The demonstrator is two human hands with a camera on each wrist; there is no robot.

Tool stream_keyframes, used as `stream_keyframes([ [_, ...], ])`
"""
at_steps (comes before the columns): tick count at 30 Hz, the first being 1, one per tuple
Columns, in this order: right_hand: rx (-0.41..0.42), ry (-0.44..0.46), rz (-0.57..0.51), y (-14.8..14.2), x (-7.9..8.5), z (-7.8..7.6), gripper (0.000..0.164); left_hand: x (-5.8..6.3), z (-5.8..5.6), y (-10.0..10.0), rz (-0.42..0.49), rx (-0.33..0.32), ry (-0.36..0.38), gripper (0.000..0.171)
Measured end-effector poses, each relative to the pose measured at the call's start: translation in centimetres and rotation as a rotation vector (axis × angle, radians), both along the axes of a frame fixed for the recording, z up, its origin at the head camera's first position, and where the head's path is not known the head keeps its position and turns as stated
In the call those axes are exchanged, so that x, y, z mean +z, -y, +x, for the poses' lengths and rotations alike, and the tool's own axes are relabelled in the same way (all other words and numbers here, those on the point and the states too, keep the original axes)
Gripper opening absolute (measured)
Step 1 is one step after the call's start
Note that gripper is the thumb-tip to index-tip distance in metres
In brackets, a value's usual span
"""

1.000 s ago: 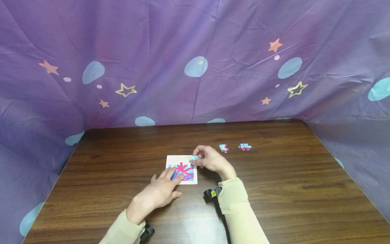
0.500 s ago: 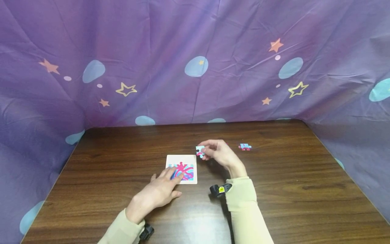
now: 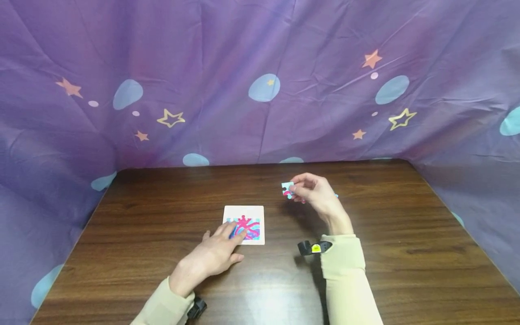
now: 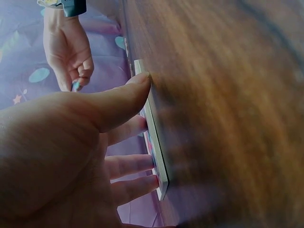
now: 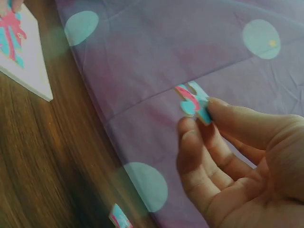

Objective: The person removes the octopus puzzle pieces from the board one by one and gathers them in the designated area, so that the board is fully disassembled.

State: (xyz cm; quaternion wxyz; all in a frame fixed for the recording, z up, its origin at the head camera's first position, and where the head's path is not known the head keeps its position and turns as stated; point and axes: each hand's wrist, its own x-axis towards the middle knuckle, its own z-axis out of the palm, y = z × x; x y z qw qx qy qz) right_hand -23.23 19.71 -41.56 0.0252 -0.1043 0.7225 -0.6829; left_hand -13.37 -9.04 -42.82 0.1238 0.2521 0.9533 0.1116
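Note:
My left hand lies with straight fingers on the white puzzle board, fingertips over the pink and blue pieces in its lower part. In the left wrist view the thumb rests along the board's near edge. My right hand pinches a blue, white and pink jigsaw piece between thumb and fingers, up above the table to the right of the board. The upper strip of the board is bare white, with one pink knob reaching into it.
A loose jigsaw piece lies on the table below the right hand. In the head view the loose pieces there are mostly hidden behind that hand. A purple curtain with stars stands behind the brown wooden table.
My right hand has lifted its jigsaw piece off the board's upper right corner and carried it right and back, toward the loose pieces. The left hand has stayed on the board.

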Motion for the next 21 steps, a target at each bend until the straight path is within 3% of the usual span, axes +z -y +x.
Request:
stream_keyframes([
  [13,-0.029,0.053,-0.059,-5.8,-0.1,-0.3,0.012,0.0,0.2,0.0,0.016,-0.008,-0.017,0.059],
  [21,-0.04,0.052,0.093,-10.6,-0.7,0.2,0.015,0.0,0.2,0.0,0.016,-0.013,-0.024,0.059],
])
